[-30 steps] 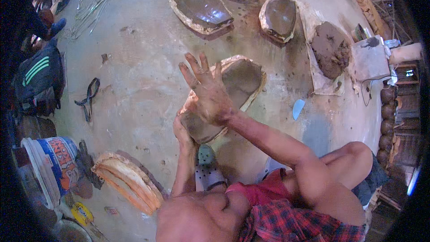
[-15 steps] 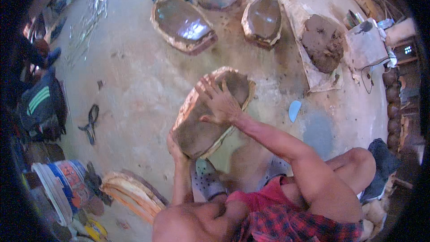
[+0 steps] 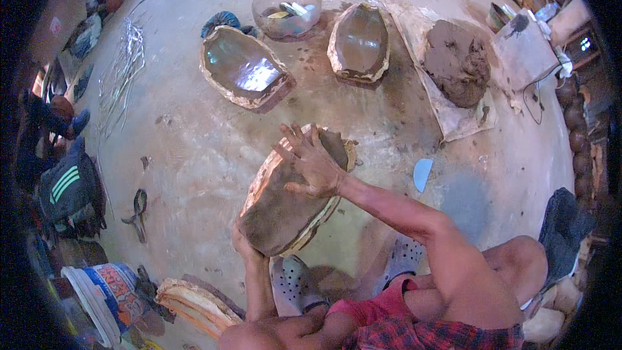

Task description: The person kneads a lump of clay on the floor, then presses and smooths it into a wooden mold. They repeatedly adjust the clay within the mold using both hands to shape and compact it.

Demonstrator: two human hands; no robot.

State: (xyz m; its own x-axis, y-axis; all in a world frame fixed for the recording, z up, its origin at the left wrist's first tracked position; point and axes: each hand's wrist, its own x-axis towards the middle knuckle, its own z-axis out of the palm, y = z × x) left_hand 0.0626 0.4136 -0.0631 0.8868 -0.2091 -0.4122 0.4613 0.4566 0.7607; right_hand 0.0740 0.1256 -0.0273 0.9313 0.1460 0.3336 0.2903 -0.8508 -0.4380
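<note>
Mould (image 3: pixel 269 220): long, pale-walled, lined with brown clay; set aslant before the person, between both hands; landmark for all places below.
Left grip (image 3: pixel 248 244): clamped on the mould's near end, fingers partly hidden beneath.
Right grip (image 3: pixel 314 172): palm down over the mould's lining toward its far end, fingers spread apart; pressure cannot be told.
In the way: right grip and wrist cover part of the mould's lining; a perforated grey shoe (image 3: pixel 291 283) sits just below its near end.
Glossy mould (image 3: pixel 236 65): beyond the mould, to its left; shiny lining.
Small mould (image 3: pixel 359 42): beyond the mould, slightly right.
Bowl (image 3: pixel 285 23): see-through, pale and yellow pieces inside; well beyond the mould.
Clay (image 3: pixel 457 65): brown lump on a pale sheet (image 3: pixel 450 123); beyond the mould, right.
Box (image 3: pixel 528 58): grey, dark patch; far right of the mould.
Scraper (image 3: pixel 423 175): blue half-disc, on the floor (image 3: pixel 194 136) right of the mould.
Strap (image 3: pixel 139 214): black, looped; left of the mould.
Shell (image 3: pixel 197 304): pale, ridged; near-left of the mould.
Bucket (image 3: pixel 97 308): white rim; farther near-left of the mould.
Bag (image 3: pixel 68 188): dark; far left of the mould.
Markings: bucket, large orange lettering on blue and white; bag, three pale green stripes.
</note>
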